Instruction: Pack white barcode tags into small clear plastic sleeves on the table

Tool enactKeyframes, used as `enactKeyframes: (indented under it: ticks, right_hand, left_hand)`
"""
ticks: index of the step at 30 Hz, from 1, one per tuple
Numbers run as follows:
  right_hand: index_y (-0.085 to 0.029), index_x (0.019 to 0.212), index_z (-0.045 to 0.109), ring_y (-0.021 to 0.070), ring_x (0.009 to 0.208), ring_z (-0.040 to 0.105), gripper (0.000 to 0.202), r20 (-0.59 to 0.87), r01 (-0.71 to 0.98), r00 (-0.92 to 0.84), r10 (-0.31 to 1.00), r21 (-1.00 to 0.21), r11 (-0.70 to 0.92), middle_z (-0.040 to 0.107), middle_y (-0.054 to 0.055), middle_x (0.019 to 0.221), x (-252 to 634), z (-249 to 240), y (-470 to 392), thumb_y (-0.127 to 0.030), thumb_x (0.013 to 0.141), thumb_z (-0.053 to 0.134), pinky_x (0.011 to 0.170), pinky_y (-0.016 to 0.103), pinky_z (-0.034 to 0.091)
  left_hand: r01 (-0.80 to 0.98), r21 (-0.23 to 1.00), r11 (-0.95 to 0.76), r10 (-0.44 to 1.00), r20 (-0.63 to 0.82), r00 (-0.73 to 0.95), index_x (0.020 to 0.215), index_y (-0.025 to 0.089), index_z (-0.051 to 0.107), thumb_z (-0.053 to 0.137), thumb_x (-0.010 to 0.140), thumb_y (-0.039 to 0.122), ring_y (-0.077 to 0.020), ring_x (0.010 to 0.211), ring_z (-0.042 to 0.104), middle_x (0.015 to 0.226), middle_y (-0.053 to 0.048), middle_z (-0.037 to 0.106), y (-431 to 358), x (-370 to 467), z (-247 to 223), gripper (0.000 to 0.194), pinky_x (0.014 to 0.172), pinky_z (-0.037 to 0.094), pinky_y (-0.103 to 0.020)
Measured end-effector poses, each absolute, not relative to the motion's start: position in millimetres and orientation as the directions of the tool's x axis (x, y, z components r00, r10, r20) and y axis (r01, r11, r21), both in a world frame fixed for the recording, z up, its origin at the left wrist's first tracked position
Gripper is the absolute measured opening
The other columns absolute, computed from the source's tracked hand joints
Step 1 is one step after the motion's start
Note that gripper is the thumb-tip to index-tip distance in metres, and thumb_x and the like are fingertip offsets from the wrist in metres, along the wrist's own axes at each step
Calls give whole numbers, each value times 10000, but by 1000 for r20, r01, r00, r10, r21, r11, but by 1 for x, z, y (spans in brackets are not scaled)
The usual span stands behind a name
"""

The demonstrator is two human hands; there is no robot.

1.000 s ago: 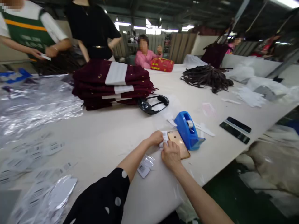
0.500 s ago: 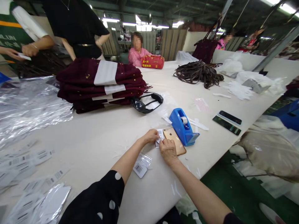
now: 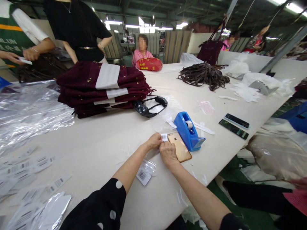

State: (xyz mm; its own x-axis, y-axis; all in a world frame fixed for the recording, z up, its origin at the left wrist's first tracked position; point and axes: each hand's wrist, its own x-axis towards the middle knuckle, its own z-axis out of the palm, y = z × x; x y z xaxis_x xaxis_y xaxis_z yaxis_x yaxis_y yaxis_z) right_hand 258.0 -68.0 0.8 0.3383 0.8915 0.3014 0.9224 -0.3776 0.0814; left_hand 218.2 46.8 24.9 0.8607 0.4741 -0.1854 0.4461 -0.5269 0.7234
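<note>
Both my hands are closed over a small white barcode tag [image 3: 164, 137], which seems to be in a clear sleeve. My left hand [image 3: 154, 141] pinches its left side, and my right hand [image 3: 168, 154] has its fingers curled over the lower part, hiding most of it. A gold phone [image 3: 178, 147] lies right beside my right hand, against a blue tape dispenser [image 3: 188, 131]. Below my left forearm are another barcode tag [image 3: 143, 176] and a clear plastic sleeve [image 3: 149, 166].
Stacked maroon bags [image 3: 83, 83] and dark glasses [image 3: 151, 107] lie ahead. Loose barcode tags [image 3: 21, 169] spread at left, near plastic sheeting [image 3: 35, 108]. Brown straps [image 3: 203, 75] and two phones [image 3: 233, 128] are to the right. Other people stand around; a leg [image 3: 254, 195] shows lower right.
My right hand has shifted slightly left, closer to my left hand, covering more of the tag. A person's leg has come into view at lower right. The red bundle across the table moved left.
</note>
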Motion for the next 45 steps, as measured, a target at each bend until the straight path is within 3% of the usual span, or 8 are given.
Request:
enactKeyframes:
  ticks: [11,19,25,34,40,45]
  right_hand:
    - [-114,832,568,201,701,467,181,326,928,326,888,69,-366,537,91,750,261,-14,-81,-96,840,387,592,318,311]
    - [-51,1172,452,197,710,467,350,332,946,248,910,118,-301,529,87,775,264,-19,-87,-63,834,360,622,323,360]
    - [-6,1140,473,211,693,505,349,248,932,289,925,149,-331,555,120,787,255,-10,-85,-31,814,350,558,333,378]
    - [-1,1104,493,202,672,528,324,252,899,349,903,180,-398,570,122,755,250,-3,-82,-18,813,352,548,315,387]
    - [-56,889,554,196,661,525,220,255,882,409,876,134,-451,555,120,739,243,3,-77,0,801,360,541,303,364]
    - [-75,849,554,190,656,507,221,255,888,407,877,116,-446,547,109,730,244,0,-71,7,798,355,533,294,332]
  left_hand:
    - [465,753,-466,503,-206,839,559,141,456,528,660,120,-105,662,445,644,24,469,48,217,19,126,627,366,-209]
    - [483,717,-502,535,-181,825,615,136,512,529,671,96,-116,710,477,745,0,499,51,218,18,71,667,389,-224]
    - [488,667,-563,524,-169,835,651,134,539,521,692,88,-120,742,479,798,-13,504,51,219,24,65,721,396,-232]
    - [481,616,-624,478,-187,858,655,132,535,517,708,103,-128,737,491,780,-16,508,54,221,21,63,712,400,-230]
    - [392,631,-669,390,-151,908,617,148,496,515,668,36,-141,808,496,880,-54,533,53,215,24,124,763,404,-228]
    - [346,663,-664,361,-121,925,576,160,446,500,655,17,-147,886,496,964,-72,532,52,210,21,172,812,400,-219]
